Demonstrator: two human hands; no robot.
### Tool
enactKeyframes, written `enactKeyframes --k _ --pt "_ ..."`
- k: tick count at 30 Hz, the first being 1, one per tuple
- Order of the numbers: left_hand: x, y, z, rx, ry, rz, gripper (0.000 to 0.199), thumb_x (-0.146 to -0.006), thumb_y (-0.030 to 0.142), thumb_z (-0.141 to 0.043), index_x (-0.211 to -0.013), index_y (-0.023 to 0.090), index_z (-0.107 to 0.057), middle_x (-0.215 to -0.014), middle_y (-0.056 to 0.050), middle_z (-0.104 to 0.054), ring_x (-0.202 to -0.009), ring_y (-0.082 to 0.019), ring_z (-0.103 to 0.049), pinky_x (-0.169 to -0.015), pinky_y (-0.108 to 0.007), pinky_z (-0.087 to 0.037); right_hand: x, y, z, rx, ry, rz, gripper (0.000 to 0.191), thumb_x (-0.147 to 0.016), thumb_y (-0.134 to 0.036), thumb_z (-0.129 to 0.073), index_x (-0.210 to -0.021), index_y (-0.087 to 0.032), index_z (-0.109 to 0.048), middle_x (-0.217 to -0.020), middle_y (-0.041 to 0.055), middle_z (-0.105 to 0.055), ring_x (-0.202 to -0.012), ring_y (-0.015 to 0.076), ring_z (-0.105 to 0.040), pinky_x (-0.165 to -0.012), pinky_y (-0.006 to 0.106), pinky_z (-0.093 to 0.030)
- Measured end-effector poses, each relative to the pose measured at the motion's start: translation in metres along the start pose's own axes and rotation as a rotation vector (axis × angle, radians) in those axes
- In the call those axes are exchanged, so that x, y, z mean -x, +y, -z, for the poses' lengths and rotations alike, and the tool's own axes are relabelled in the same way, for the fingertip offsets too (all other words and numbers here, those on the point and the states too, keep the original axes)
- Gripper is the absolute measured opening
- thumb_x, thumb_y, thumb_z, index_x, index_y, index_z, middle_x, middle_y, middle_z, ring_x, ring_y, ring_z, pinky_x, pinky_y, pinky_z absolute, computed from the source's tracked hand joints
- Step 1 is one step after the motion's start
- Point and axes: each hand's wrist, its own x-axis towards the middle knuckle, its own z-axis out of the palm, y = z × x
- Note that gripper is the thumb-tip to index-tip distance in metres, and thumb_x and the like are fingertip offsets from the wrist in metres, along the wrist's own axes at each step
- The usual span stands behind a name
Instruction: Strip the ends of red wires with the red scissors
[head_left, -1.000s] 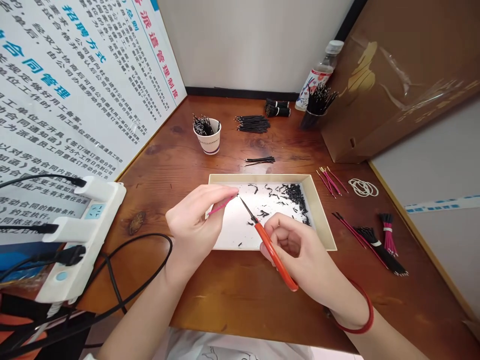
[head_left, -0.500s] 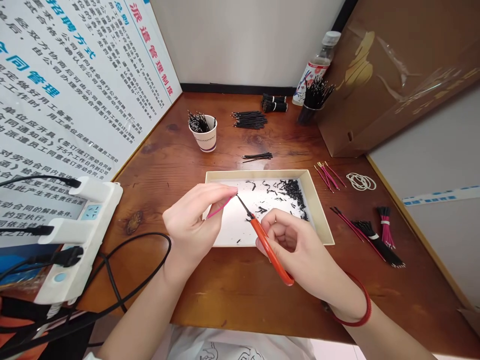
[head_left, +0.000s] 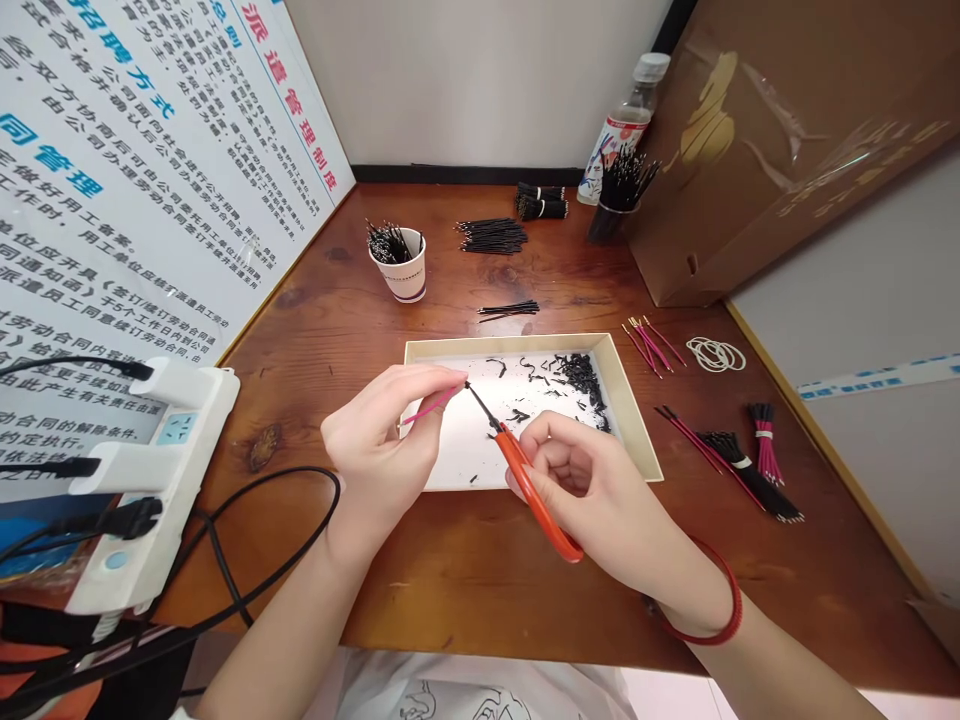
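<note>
Between the thumb and fingertips of my left hand (head_left: 386,445) is a thin pink wire (head_left: 429,408), its dark tip just showing past the fingers. My right hand (head_left: 589,480) is closed round the orange handles of a pair of scissors (head_left: 534,495). The narrow dark blades point up and left, their tips at the wire's end; whether they touch it is too small to tell. Both hands are over a shallow cream box (head_left: 646,440) with a white bottom. Black scraps (head_left: 583,380) are heaped in its far right corner, with more scattered about.
A paper cup (head_left: 409,272) of black wires, loose black wires (head_left: 493,236) and a bottle (head_left: 616,130) stand farther back. To the right lie pink wires (head_left: 651,345), rubber bands (head_left: 716,354) and tied bundles (head_left: 765,445). A power strip (head_left: 161,480) with cables is at left.
The whole view has shifted slightly, with things sitting a little farther left and up. Both hands keep nearly the same pose, still holding the wire and the scissors.
</note>
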Motion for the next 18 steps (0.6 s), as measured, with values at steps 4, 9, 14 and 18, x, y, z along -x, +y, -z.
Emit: enactKeyframes --k 4,9,14,18 --pt "-0.0001 0.0001 -0.0002 0.014 -0.004 0.006 0.025 -0.081 0.001 -0.066 -0.085 0.024 -0.075 -0.078 0.001 -0.076 -0.074 -0.015 -0.071 -0.065 -0.027 -0.058 0.0004 -0.0010 0.0009 -0.004 0.001 0.003 0.018 -0.081 -0.026 -0.063 -0.073 -0.021 -0.048 -0.050 -0.0081 -0.048 -0.047 0.0075 -0.041 -0.048 0.022 -0.035" --pt "-0.0005 0.0001 0.0001 0.019 -0.010 -0.003 0.030 -0.079 -0.003 -0.065 -0.086 0.024 -0.075 -0.078 0.002 -0.075 -0.074 -0.014 -0.071 -0.065 -0.026 -0.057 0.0008 -0.0015 0.0015 -0.005 -0.004 0.003 0.016 -0.082 -0.027 -0.061 -0.073 -0.021 -0.049 -0.050 -0.0083 -0.047 -0.047 0.0075 -0.042 -0.049 0.022 -0.036" --pt "-0.0007 -0.0009 0.0007 0.027 -0.014 -0.008 0.033 -0.077 -0.006 -0.066 -0.088 0.024 -0.075 -0.079 0.003 -0.075 -0.075 -0.013 -0.070 -0.067 -0.026 -0.056 -0.0003 -0.0021 0.0017 -0.018 0.002 0.011 0.016 -0.082 -0.026 -0.062 -0.073 -0.021 -0.049 -0.051 -0.0082 -0.048 -0.048 0.0076 -0.042 -0.049 0.022 -0.036" --pt "-0.0011 -0.0011 0.0017 0.014 -0.023 -0.036 0.032 -0.077 -0.006 -0.067 -0.087 0.023 -0.074 -0.080 0.003 -0.075 -0.076 -0.012 -0.070 -0.069 -0.025 -0.056 0.0000 -0.0024 0.0015 -0.035 -0.002 -0.006 0.018 -0.081 -0.026 -0.064 -0.072 -0.021 -0.049 -0.050 -0.0088 -0.048 -0.046 0.0071 -0.042 -0.049 0.022 -0.036"
